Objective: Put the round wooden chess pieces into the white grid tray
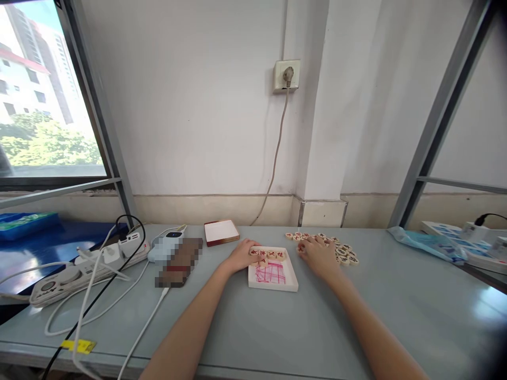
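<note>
Our hands are apart on the bench, with the shallow white box between them. Our left hand is at the box's far left corner, its fingers reaching over the wall to the nearest discs — we cannot tell whether they pinch one. Inside, a row of round discs with red characters runs along the far side, one more disc lies just nearer us, and pink lines cross the bare floor. Our right hand is palm down over the loose discs, fingers bent — its grip is hidden. These spread beyond that hand and to its right. Beyond our left hand lies an open box part with a reddish-brown edge; a partly blurred brown object and a power strip are farther left.
</note>
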A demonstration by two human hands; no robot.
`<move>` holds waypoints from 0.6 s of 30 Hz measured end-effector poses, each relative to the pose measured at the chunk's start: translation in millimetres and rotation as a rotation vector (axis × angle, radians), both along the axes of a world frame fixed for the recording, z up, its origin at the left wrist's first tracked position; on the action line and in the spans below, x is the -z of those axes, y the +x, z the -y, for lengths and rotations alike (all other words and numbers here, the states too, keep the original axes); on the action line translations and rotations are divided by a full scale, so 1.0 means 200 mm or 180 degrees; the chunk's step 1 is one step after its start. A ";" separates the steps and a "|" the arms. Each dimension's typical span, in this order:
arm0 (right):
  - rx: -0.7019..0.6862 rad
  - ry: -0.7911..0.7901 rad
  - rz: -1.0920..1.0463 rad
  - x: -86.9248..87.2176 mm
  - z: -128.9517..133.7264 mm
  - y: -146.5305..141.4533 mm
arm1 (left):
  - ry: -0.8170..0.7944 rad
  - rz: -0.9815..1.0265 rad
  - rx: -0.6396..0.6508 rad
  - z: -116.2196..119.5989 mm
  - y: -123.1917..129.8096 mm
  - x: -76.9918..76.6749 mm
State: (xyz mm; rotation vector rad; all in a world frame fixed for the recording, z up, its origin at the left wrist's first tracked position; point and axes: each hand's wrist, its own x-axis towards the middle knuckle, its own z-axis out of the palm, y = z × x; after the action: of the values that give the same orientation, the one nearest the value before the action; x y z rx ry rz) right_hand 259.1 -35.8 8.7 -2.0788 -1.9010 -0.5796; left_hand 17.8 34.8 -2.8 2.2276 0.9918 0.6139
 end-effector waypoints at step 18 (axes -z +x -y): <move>-0.1541 -0.0568 -0.0600 -0.07 0.07 -0.26 | 0.0157 -0.0054 -0.0088 -0.01 0.02 0.02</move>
State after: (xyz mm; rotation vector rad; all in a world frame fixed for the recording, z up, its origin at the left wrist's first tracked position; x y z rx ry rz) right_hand 207.6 -50.4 22.0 -1.5978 -2.2894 -0.1027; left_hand 21.1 36.9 -6.1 2.2692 1.0279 0.6391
